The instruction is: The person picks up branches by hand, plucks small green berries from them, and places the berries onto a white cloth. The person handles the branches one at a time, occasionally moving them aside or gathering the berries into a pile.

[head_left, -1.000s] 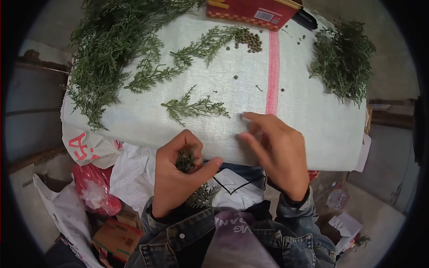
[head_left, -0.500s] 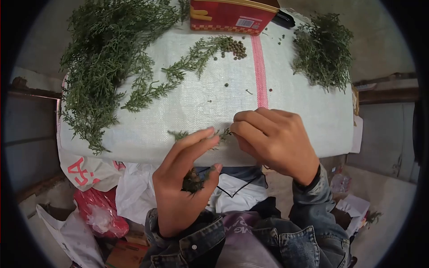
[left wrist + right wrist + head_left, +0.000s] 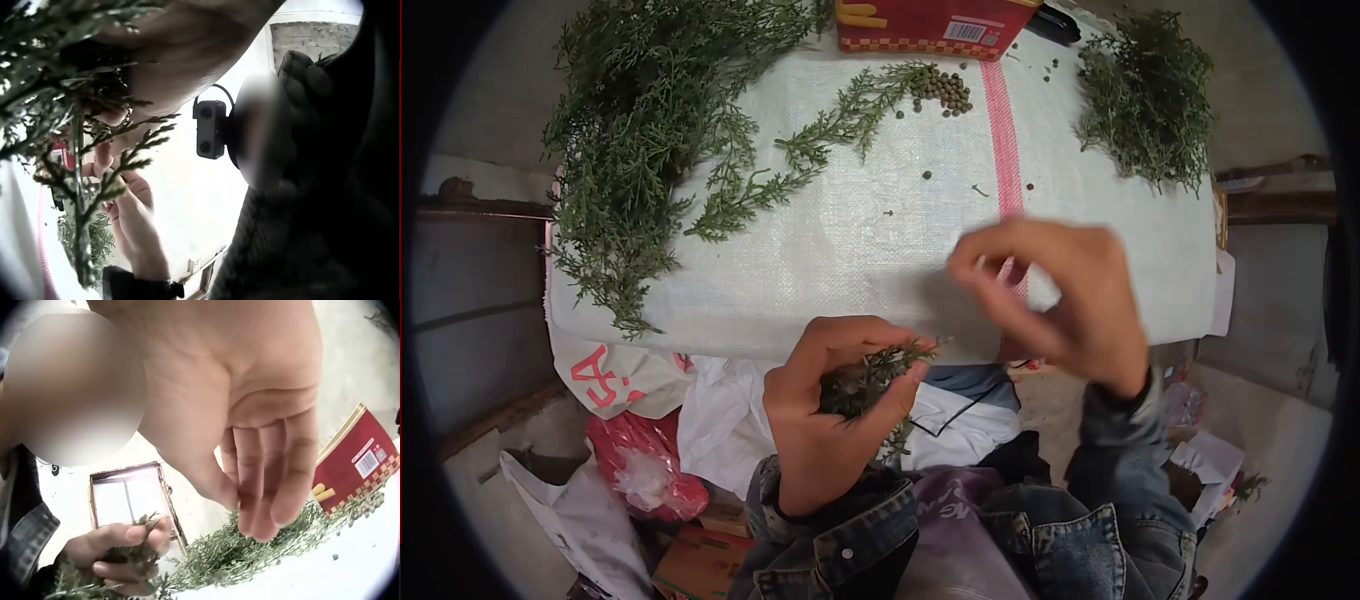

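My left hand (image 3: 825,415) curls round a small bunch of green sprigs (image 3: 862,388) at the near edge of the white woven sack (image 3: 800,290); the sprigs fill the left side of the left wrist view. To its right, my right hand (image 3: 1070,295) hovers over the sack, blurred, fingers bent loosely and thumb apart. In the right wrist view nothing shows between the fingers of that hand (image 3: 250,425). A large heap of green branches (image 3: 640,120) covers the sack's left side, with loose sprigs (image 3: 750,200) beside it.
A red box (image 3: 930,28) stands at the far edge beside a black object (image 3: 1055,24). Small round berries (image 3: 945,92) lie in front of the box. Another green bunch (image 3: 1150,100) rests at the far right. Plastic bags (image 3: 645,465) are below the sack's left side.
The sprig that lay near the sack's front edge has gone from there, and my left hand's bunch now has a sprig at its fingertips. My right hand has moved right, its fingers loosened.
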A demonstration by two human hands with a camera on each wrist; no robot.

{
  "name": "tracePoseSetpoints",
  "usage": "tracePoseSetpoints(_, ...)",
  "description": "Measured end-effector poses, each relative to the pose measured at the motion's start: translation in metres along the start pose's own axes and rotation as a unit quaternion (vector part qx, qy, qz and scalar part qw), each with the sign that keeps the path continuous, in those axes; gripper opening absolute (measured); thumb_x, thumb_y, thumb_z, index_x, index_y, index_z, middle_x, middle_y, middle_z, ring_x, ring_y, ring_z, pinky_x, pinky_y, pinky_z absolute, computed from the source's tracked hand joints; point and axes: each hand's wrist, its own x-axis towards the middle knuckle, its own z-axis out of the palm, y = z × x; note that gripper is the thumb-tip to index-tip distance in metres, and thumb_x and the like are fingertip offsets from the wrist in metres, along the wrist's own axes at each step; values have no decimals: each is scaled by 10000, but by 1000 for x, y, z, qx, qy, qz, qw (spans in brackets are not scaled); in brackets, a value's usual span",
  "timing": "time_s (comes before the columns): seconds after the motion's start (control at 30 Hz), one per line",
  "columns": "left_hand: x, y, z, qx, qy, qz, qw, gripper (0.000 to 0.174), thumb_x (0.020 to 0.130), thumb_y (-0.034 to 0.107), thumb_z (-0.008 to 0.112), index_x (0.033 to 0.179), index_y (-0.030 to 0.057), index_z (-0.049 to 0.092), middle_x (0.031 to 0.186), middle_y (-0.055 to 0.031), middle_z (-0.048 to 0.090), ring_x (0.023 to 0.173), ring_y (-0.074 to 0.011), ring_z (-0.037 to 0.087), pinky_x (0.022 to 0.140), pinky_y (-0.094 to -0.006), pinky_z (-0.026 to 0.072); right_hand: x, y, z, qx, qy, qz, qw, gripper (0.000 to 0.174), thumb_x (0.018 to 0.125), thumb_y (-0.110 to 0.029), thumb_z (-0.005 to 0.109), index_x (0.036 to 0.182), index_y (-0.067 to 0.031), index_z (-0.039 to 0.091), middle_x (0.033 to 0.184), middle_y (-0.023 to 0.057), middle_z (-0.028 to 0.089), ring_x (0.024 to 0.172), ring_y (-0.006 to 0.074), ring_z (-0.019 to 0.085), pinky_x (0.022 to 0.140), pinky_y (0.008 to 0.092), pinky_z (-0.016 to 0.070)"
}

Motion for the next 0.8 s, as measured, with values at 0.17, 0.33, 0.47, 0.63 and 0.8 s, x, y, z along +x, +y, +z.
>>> tracePoseSetpoints(0.17,0,5,2,70,-24,26,997,128,870,-26,643,986,-28,589,897,-150,727,711,-82,620,631,-205,477,41,41,-23,-88,-46,-14,995,156,802,2,705,954,-33,696,841,96,709,682,236,681,592,319,528)
tracePoseSetpoints(0.33,-2,12,-5,20,-61,-48,997,98,923,29,604,1008,-20,600,807,-135,723,546,-40,524,516,-178,399,53,64,-9,-140,-64,-32,987,198,792,-41,723,989,-60,711,881,104,716,701,265,681,642,349,532)
tracePoseSetpoints(0.47,-1,8,-2,-35,-108,-128,985,139,979,131,509,1021,6,554,740,-164,695,445,-35,436,430,-178,312,51,66,4,-177,-89,-32,980,182,786,-65,722,968,-58,721,895,104,715,739,271,688,684,355,532)
tracePoseSetpoints(0.63,4,-3,6,-84,-36,-136,987,136,1002,139,473,1079,31,503,676,-143,656,404,-47,389,416,-181,292,52,77,20,-192,-76,-43,978,159,779,-90,726,932,-47,721,894,103,712,774,276,687,694,360,533)
tracePoseSetpoints(0.8,6,-2,2,-112,-37,-139,983,138,1025,149,477,1102,40,509,724,-122,675,465,-27,414,442,-176,312,46,66,18,-152,-55,-1,987,112,792,-48,711,901,-25,720,902,113,707,781,264,688,701,330,535)
